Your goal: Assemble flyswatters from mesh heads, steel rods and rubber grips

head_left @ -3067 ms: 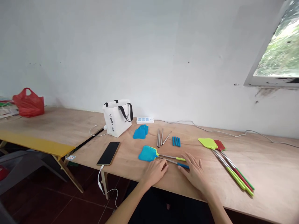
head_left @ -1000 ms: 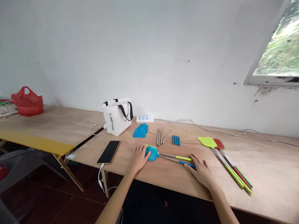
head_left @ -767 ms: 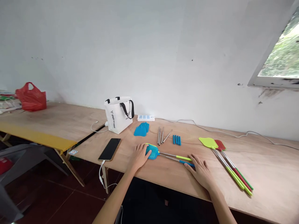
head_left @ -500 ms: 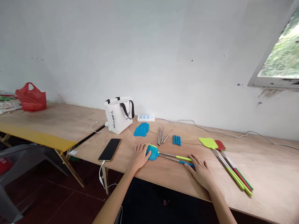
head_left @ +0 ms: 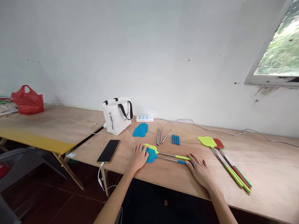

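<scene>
Blue fly swatter (head_left: 168, 159) lies flat near the front edge of the bench (head_left: 263, 161), just beside a yellow-green swatter (head_left: 182, 157). Left hand (head_left: 138, 158) rests palm down, fingers loosely spread on its mesh head. Right hand (head_left: 201, 170) lies flat, fingertips touching the blue grip, neither hand closed around it.

Blue swatter (head_left: 151, 154), yellow-green swatter (head_left: 206, 141), red bag (head_left: 28, 100), white tote (head_left: 116, 115).

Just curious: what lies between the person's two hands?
The shafts of a blue swatter and a green swatter, from left hand to right hand; head view.
</scene>
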